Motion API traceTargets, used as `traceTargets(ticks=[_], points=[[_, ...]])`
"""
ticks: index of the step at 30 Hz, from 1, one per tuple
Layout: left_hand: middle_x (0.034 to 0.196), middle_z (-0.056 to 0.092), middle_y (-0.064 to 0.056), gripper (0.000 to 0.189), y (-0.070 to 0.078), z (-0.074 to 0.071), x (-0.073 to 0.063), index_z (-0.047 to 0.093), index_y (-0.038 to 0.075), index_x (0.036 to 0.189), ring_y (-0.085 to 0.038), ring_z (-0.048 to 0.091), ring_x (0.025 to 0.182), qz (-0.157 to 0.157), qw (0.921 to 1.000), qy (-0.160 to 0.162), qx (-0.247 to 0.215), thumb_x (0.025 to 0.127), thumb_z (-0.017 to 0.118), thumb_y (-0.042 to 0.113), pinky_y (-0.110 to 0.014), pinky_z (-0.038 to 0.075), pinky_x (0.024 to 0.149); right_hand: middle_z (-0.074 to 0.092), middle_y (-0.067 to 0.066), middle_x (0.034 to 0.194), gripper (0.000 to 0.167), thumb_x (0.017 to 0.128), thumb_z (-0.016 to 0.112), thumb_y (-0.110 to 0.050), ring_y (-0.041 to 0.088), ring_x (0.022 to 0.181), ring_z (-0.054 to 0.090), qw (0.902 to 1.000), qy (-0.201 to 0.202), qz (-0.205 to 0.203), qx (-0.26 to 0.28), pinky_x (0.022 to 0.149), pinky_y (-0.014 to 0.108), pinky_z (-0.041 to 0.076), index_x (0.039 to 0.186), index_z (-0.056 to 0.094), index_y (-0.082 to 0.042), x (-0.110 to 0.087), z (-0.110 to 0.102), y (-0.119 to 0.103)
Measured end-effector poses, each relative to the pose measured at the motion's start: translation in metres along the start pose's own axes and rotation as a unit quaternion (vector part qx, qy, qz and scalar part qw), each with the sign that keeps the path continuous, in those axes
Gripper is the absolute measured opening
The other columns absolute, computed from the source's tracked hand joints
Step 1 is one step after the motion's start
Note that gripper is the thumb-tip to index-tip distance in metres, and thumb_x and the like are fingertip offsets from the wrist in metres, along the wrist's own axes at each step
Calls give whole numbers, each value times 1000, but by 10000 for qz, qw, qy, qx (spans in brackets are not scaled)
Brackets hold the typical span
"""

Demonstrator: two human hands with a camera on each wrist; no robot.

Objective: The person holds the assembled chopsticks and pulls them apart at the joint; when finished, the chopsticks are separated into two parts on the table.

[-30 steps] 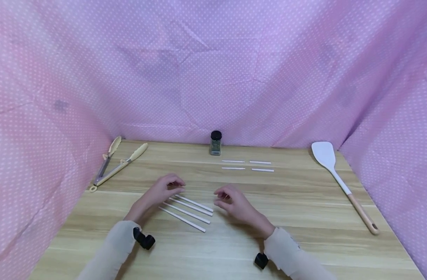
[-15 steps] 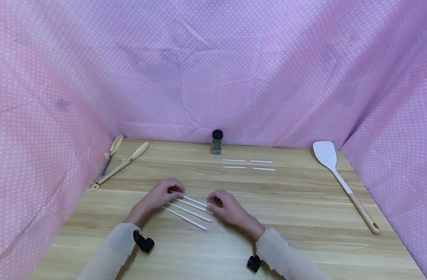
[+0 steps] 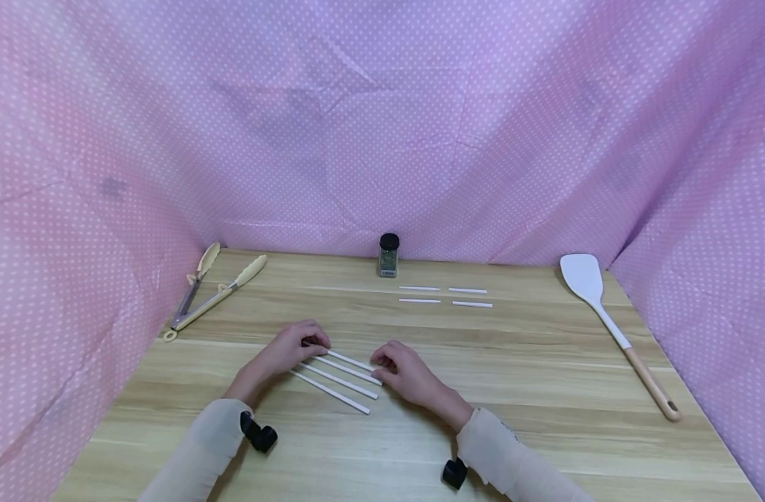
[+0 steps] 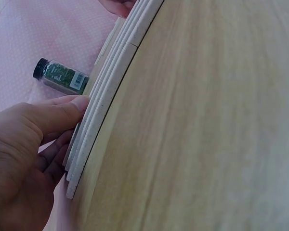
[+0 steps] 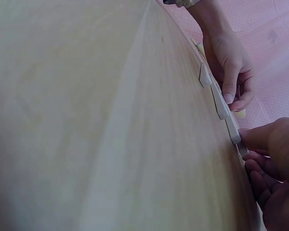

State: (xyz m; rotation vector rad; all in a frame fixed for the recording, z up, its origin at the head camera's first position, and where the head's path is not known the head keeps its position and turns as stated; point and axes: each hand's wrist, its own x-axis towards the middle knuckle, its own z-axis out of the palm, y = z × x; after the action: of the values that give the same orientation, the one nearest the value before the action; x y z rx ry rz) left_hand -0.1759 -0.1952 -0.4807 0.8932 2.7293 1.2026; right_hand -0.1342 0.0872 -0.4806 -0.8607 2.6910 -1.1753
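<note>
Several slim white sticks lie slanted, side by side, on the wooden table (image 3: 382,460). With thumb and fingers the left hand (image 3: 294,347) pinches the far stick (image 3: 349,359) near its left end; the palm hides the left ends of some other sticks. At the right end of that far stick, the right hand (image 3: 410,373) has its thumb and curled fingers round the tip. The nearest stick (image 3: 335,394) lies apart from both hands. In the left wrist view the left thumb (image 4: 67,113) presses against the row of sticks. The right wrist view shows the right thumb (image 5: 257,136) by the stick ends.
Beyond the hands lie several shorter white sticks (image 3: 473,305) in two rows. A spice jar (image 3: 388,258) with a black lid stands at the back edge. Opened tongs (image 3: 206,310) lie far left, a white spatula (image 3: 598,307) far right. Pink dotted cloth (image 3: 382,139) surrounds the table.
The right hand has moved left and down to the far stick's right end. The left hand has lowered slightly and closed its fingers at the left end. The sticks stay in place.
</note>
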Motion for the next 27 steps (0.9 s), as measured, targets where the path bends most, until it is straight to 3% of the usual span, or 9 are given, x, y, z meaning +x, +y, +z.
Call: traceTargets(ticks=[9, 17, 27], points=[[89, 62, 12, 8, -2, 0, 2, 70, 17, 85, -5, 58, 86, -34, 9990, -83, 445, 87, 70, 25, -26, 48, 80, 60, -6, 93, 10, 90, 67, -19, 5, 85, 55, 9996, -41, 91, -267, 75, 21, 48, 99, 68, -14, 2, 0, -2], [89, 61, 10, 8, 2, 0, 2, 69, 16, 87, -5, 57, 85, -64, 9984, -155, 540, 88, 68, 23, -26, 48, 78, 61, -4, 93, 10, 91, 66, -17, 6, 83, 55, 9997, 48, 75, -222, 73, 20, 48, 99, 69, -13, 1, -1, -2], [88, 58, 8, 6, 25, -8, 14, 68, 18, 91, -7, 54, 83, -363, 9988, -182, 275, 88, 68, 23, -23, 49, 74, 61, -6, 95, 10, 92, 63, -16, 7, 86, 54, 9988, 342, 310, -186, 76, 24, 49, 101, 68, -14, 1, -24, -6]])
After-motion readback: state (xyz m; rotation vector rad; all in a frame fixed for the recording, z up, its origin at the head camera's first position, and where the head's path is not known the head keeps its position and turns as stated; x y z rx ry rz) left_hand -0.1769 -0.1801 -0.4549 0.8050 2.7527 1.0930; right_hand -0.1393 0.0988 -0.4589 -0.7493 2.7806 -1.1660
